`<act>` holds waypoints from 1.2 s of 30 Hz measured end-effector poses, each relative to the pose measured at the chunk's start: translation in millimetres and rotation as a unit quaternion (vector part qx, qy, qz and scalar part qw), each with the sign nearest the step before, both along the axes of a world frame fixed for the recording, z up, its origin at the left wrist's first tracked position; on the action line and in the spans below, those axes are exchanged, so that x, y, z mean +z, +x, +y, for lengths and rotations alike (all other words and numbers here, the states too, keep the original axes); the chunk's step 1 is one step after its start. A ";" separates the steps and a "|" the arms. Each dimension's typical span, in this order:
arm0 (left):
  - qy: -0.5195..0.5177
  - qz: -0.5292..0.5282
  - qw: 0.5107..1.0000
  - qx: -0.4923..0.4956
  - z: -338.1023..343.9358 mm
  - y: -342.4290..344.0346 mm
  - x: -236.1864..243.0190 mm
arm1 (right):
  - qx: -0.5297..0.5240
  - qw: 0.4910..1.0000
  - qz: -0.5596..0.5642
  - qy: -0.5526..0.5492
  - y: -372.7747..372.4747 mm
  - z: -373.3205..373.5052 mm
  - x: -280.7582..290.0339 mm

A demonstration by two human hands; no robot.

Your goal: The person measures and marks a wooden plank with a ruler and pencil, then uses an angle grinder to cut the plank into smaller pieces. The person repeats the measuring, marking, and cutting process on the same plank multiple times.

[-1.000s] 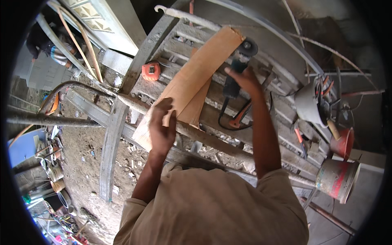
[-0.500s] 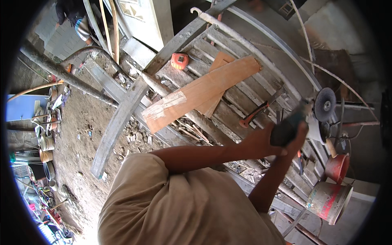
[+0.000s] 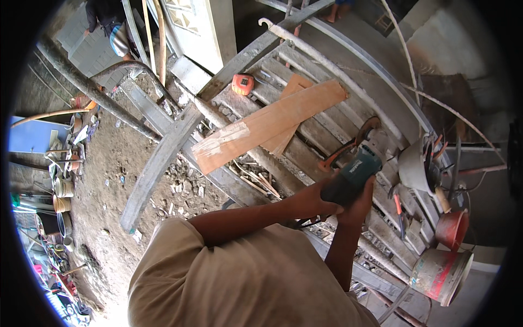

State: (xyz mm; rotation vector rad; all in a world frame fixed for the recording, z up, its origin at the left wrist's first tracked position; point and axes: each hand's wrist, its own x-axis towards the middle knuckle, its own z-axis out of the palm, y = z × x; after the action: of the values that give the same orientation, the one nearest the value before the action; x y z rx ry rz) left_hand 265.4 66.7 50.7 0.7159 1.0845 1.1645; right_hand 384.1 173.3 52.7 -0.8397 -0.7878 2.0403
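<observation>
I hold a teal and black angle grinder [image 3: 357,173] over the slatted platform. My left hand [image 3: 322,197] is closed around the rear of its dark body. My right hand [image 3: 360,200] grips it from the other side. The grinder's disc [image 3: 369,128] is at the far end, tilted nearly edge-on. Under and beside the grinder head lies an orange-handled tool [image 3: 329,162], partly hidden. Left of the grinder, a long reddish-brown board [image 3: 278,121] lies across a shorter board [image 3: 293,87].
An orange tape measure [image 3: 243,84] rests beyond the boards. To the right are a hammer [image 3: 398,206], a pale bucket with tools [image 3: 415,166], a red bucket [image 3: 453,229] and a stained bucket [image 3: 436,275]. A grey beam [image 3: 158,169] slants at left. Another person [image 3: 109,24] is far left.
Both hands have brought the grinder left and toward me, off the pale bucket. Its disc has turned from facing me to nearly edge-on. The hammer now shows more fully.
</observation>
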 end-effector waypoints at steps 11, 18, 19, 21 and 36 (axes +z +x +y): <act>0.009 0.199 0.969 0.148 7.8 -4.9 -24.5 | 0.050 0.998 -0.016 0.042 -38.5 20.7 -7.5; 0.101 0.443 0.890 0.028 16.7 -50.5 6.0 | 0.110 0.979 -0.159 0.070 -50.5 80.2 5.9; 0.080 0.476 0.876 -0.004 16.7 -73.3 9.4 | 0.111 0.977 -0.176 0.046 -50.5 88.1 6.1; -0.007 0.581 0.812 0.054 17.4 -130.4 -16.7 | 0.121 0.979 -0.164 0.025 -37.0 99.3 5.7; -0.115 0.645 0.687 0.315 -91.6 -49.2 -64.4 | 0.468 0.819 -0.278 0.180 -16.2 88.0 54.0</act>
State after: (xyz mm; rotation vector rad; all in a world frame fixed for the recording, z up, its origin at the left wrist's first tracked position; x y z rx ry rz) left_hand 216.2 -24.9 -13.7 1.0051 2.8085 0.9251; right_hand 367.9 261.3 106.7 -0.9257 -2.1950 2.2982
